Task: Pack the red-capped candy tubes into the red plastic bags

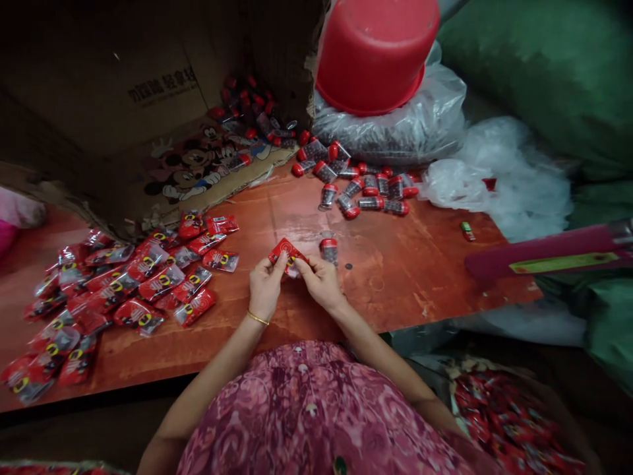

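Note:
My left hand [266, 285] and my right hand [321, 282] meet over the reddish wooden table [395, 277], both pinching one small red packet [285, 251] between their fingertips. A gold bangle circles my left wrist. Just past my right hand stands a small clear vial with a red cap [329, 249]. To the left lies a spread of filled red packets [143, 284].
Several red-capped vials [363, 191] lie at the back and spill from a tipped cardboard box [163, 119]. A red bucket [376, 53] sits on a plastic bag of dark bits. White plastic [499, 178], a magenta strip [548, 254] and a basket of packets [509, 422] are right.

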Demonstrator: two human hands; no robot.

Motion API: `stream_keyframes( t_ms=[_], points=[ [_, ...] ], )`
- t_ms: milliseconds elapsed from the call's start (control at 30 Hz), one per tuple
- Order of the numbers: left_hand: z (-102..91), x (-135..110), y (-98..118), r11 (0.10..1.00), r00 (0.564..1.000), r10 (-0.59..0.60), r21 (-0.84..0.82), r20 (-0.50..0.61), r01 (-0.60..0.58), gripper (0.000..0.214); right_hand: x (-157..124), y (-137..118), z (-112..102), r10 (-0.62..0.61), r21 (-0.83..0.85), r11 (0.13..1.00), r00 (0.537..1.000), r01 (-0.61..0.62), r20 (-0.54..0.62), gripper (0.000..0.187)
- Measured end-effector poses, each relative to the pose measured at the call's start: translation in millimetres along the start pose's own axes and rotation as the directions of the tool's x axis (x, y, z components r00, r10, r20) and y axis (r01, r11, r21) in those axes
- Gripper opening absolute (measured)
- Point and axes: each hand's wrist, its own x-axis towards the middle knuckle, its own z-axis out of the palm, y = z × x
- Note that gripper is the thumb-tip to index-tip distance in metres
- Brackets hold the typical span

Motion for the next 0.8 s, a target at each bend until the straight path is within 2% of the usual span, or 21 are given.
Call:
stream_keyframes(
  t_ms=[100,200,300,367,467,500,567,633,667,733,800],
  points=[
    [0.8,-6,5,0.986,0.987,-0.16,-0.042,0.028,0.161,0.036,-4,2,3,-0.055,-0.099,0.994,0.996,0.048,-0.072,0.038],
    [-0.2,-9,12,0.941,0.95,-0.307,-0.128,0.059,0.313,0.04,-5,4,0,-0.119,-0.216,0.971,0.991,0.103,-0.064,0.037],
    [-0.9,-7,15,0.909,0.927,-0.372,-0.179,0.052,0.376,0.042,-5,3,-14,-0.163,-0.41,0.905,0.982,0.113,-0.09,0.035],
    [-0.7,-5,15,0.908,0.926,-0.376,-0.186,0.037,0.376,0.043,-3,3,-26,-0.155,-0.611,0.791,0.973,0.017,-0.173,0.04],
    [-0.1,-4,15,0.905,0.928,-0.372,-0.207,0.035,0.371,0.041,-2,8,-40,-0.088,-0.835,0.527,0.968,-0.155,-0.235,0.057],
    [-0.1,-3,15,0.902,0.926,-0.374,-0.213,0.041,0.374,0.04,-1,10,-43,-0.066,-0.873,0.461,0.974,-0.162,-0.215,0.058],
    [-0.8,-3,15,0.897,0.922,-0.383,-0.218,0.054,0.386,0.037,-1,15,-48,-0.062,-0.907,0.407,0.988,-0.107,-0.144,0.05],
    [-2.6,-2,16,0.893,0.919,-0.389,-0.22,0.065,0.393,0.036,-1,20,-51,-0.099,-0.896,0.444,0.991,-0.037,-0.09,0.04],
    [-3.7,-2,17,0.891,0.918,-0.39,-0.225,0.068,0.395,0.035,-1,22,-52,-0.112,-0.868,0.496,0.99,-0.015,-0.081,0.036],
    [-6.2,-1,19,0.886,0.916,-0.393,-0.237,0.075,0.4,0.034,-3,25,-56,-0.091,-0.743,0.669,0.991,-0.009,-0.095,0.032],
    [-8.0,-1,20,0.879,0.911,-0.403,-0.242,0.086,0.411,0.033,-5,25,-58,-0.001,-0.493,0.868,0.994,-0.053,-0.109,0.032]
  ],
)
